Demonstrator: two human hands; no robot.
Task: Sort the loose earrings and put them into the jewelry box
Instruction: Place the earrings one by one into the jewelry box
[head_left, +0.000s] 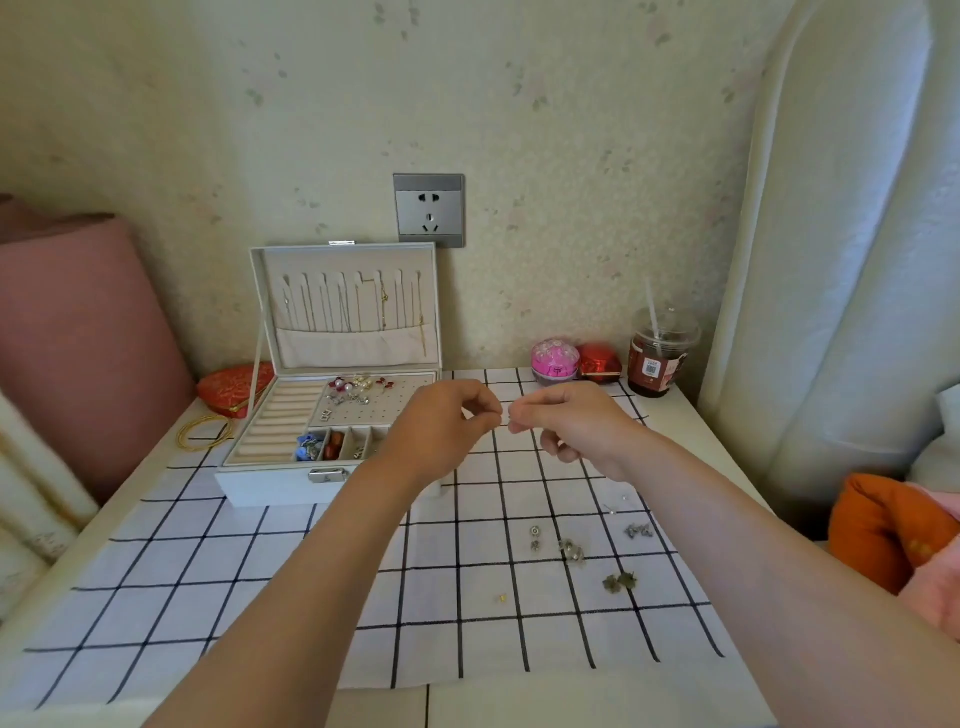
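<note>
We see the left hand (441, 426) and the right hand (566, 421) raised above the checked cloth (260, 571), fingers curled and fingertips drawn to a pinch where the two hands nearly meet. Whatever sits in that pinch is too small for us to make out, so we cannot tell whether either hand truly holds a piece. The jewelry box (332, 478) stands open at the back left with its lid upright, and some earrings are already pinned on its perforated panel (363, 410). The loose earrings (571, 551) lie on the cloth at the near right, beneath the right forearm. We judge the main risk to be a tiny piece slipping from the fingertips, since it could bounce off the table or get lost among the others. A lowered right forearm could also sweep the loose pieces and mix the pairs. Reaching back carelessly might tip the cup (658, 358). Counting, we find two hands, one box, and about six small clusters of loose earrings, one of them a single gold speck (502, 598). There is also one cup with a straw, one pink tin (555, 359) and one wall socket (429, 210).
</note>
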